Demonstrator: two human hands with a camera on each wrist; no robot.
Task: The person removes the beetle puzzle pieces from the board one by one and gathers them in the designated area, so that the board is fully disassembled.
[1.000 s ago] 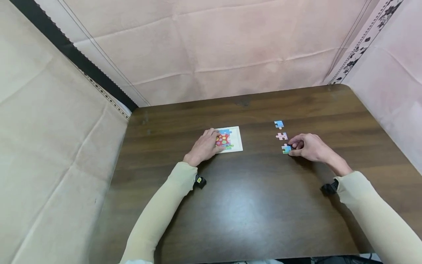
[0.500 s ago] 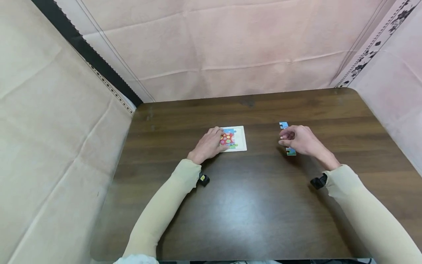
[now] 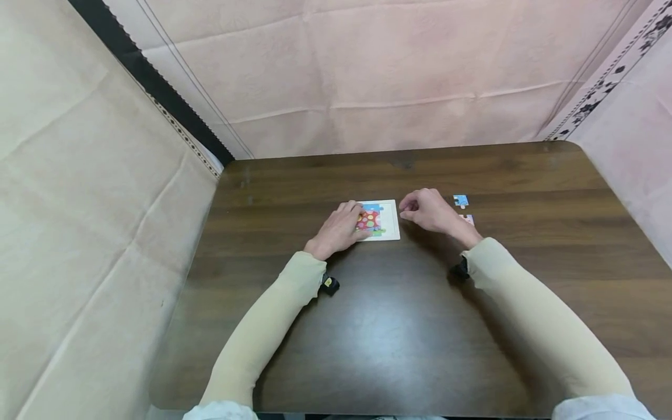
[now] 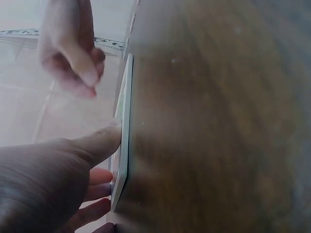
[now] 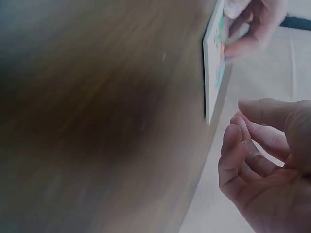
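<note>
A jigsaw puzzle board with a white border lies on the table; its picture shows a red polka-dot shape. My left hand holds the board at its left side, with the thumb near the front edge and the fingers over the picture. Just beyond the board's right edge, my right hand hovers with fingers loosely curled. No piece shows between its fingertips in the right wrist view. Behind that hand lie a blue puzzle piece and a pink puzzle piece, partly covered by it.
The brown wooden table spreads toward the body and out to both sides. Pale cloth hangs along its back edge, and more cloth stands at the left. A dark wrist camera sits under the left cuff.
My right hand has left the row of loose pieces and moved left to the board. The blue-green piece is now out of sight near the right wrist. My left hand stays on the board.
</note>
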